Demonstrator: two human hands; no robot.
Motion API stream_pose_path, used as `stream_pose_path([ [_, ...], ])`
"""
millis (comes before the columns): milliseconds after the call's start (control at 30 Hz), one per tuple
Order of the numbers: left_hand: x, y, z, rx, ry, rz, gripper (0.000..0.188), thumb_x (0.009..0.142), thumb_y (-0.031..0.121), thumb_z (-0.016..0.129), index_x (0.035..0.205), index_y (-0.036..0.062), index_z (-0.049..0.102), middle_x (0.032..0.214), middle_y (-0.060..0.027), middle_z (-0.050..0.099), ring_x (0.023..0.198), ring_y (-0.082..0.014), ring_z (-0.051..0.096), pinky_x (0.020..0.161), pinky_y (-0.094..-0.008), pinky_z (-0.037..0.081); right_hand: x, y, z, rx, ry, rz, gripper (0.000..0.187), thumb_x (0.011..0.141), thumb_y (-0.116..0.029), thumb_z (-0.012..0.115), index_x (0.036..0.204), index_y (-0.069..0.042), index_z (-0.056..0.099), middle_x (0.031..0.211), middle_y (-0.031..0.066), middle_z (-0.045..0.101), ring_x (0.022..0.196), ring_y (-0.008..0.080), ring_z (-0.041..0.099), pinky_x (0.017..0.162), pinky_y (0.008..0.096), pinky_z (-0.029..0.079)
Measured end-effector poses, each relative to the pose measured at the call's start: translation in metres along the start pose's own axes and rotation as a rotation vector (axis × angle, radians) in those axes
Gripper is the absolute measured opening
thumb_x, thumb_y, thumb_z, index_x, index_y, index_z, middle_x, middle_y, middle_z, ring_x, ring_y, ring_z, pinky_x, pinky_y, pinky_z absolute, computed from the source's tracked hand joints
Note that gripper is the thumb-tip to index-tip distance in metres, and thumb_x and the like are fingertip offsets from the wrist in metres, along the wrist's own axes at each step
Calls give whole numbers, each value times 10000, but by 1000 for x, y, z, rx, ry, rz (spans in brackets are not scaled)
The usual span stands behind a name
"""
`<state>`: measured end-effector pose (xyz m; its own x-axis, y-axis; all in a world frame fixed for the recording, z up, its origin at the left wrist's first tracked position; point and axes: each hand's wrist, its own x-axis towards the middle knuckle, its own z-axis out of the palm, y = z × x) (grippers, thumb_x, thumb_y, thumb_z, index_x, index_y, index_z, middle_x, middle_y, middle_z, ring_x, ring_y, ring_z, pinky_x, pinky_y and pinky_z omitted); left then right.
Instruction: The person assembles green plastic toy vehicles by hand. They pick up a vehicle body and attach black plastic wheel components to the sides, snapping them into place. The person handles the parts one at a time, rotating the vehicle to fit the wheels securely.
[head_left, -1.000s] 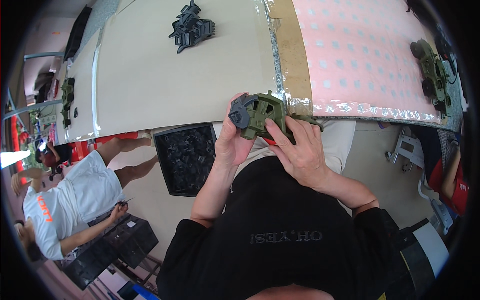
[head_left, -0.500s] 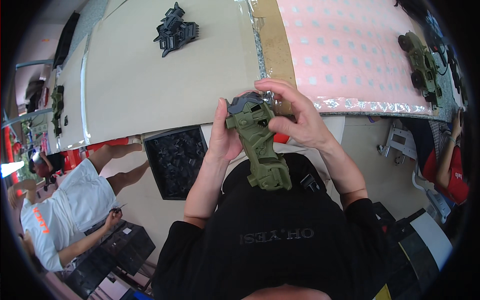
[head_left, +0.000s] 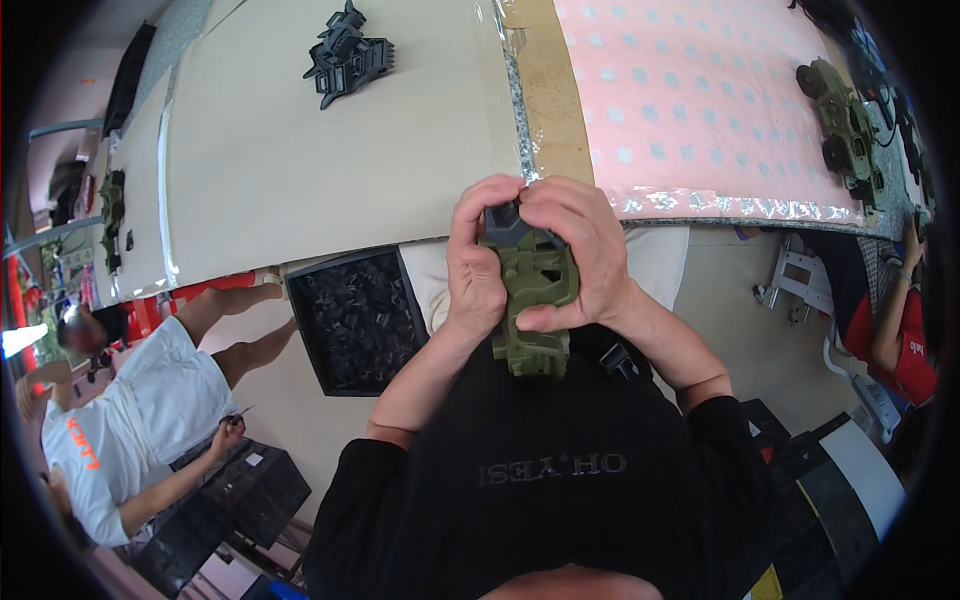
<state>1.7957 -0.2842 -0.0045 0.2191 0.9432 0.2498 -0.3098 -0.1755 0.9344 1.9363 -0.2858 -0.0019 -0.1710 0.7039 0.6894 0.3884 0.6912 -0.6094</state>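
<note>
A green toy vehicle body (head_left: 535, 275) with a dark grey piece (head_left: 507, 222) at its far end is held close to my chest, just off the table's front edge. My left hand (head_left: 475, 265) wraps round its left side, fingers curled over the grey end. From the right, my right hand (head_left: 590, 250) grips it too, fingers over the far end and thumb lying across the green body. Both hands hide part of the grey piece. On the table at the far left lies a dark grey plastic toy part (head_left: 347, 58).
Below the table's edge on the left stands a black bin (head_left: 318, 345) of small dark parts. A green toy vehicle with wheels (head_left: 845, 130) rests on the pink sheet (head_left: 690, 100) at right; another green toy (head_left: 112, 220) lies far left. Other people sit at both sides.
The green body has turned more upright and its grey end now sits lower. Both hands have closed round that end; my right fingers were lifted and spread before.
</note>
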Motion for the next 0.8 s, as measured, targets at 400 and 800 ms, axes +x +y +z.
stream_pose_path([
  [400, -7, 2, 1, -105, 55, 11, 696, 851, 624, 438, 1250, 71, 300, 1166, -135, 416, 1095, -234, 454, 956, -376, 363, 6, -10, -1, -80, 43, -40, 742, 667, -641, 653, 1063, -22, 552, 994, 134, 593, 897, 287, 597, 718, 344, 401],
  [800, -33, 7, -66, -253, -112, -416, 818, 663, 30, 764, 1346, 29, 313, 1244, -90, 475, 1164, -184, 471, 994, -348, 382, 27, 5, 0, 89, 88, -2, 926, 668, -753, 561, 1212, -9, 471, 1255, 219, 478, 1151, 346, 461, 941, 409, 341],
])
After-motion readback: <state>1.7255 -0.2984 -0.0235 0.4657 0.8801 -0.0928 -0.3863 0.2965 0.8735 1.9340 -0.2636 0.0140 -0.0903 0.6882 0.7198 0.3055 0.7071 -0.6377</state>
